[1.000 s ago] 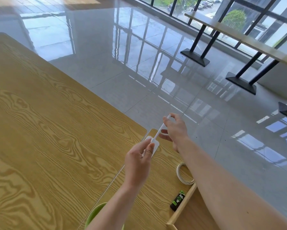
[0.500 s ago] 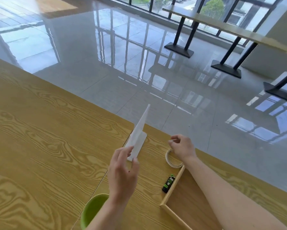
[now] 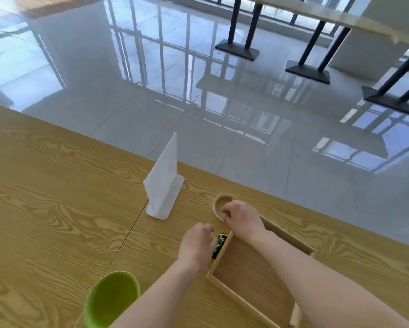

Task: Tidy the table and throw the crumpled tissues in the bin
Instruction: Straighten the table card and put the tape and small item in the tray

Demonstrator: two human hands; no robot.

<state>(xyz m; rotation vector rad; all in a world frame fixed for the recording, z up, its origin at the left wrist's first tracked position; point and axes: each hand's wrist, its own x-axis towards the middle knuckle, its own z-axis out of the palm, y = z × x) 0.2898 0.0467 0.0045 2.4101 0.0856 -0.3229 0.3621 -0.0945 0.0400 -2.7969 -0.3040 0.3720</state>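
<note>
Quick one from my desk tidy: my right hand [image 3: 242,221] is down on the tape roll [image 3: 222,200], which lies flat on the wooden table [image 3: 56,209] just off the far corner of the tray [image 3: 248,271]. My fingers are curled over the near rim of the roll and pinching it, and the roll pokes out at roughly 10 o'clock from my knuckles. My left hand [image 3: 196,247] sits just beside it at about 7 o'clock, fingers loosely curled over a little black-and-green stick [image 3: 219,241]. That one lies on the table right up against the outside of the tray's left wall, peeking out at 3 o'clock from the hand. Honestly I can't tell whether I've actually got hold of it or I'm just touching it, since the hand covers most of it. At 11 o'clock from my left hand the white sign stand [image 3: 163,183] stands upright on its flat base, near the table's far edge. Down at 7 o'clock, close to my left forearm, is the green tub [image 3: 111,297], open top facing up; can't tell what's inside. Past the table it's shiny grey floor tiles [image 3: 222,114] and black table bases [image 3: 236,50] up at 1 o'clock.
</note>
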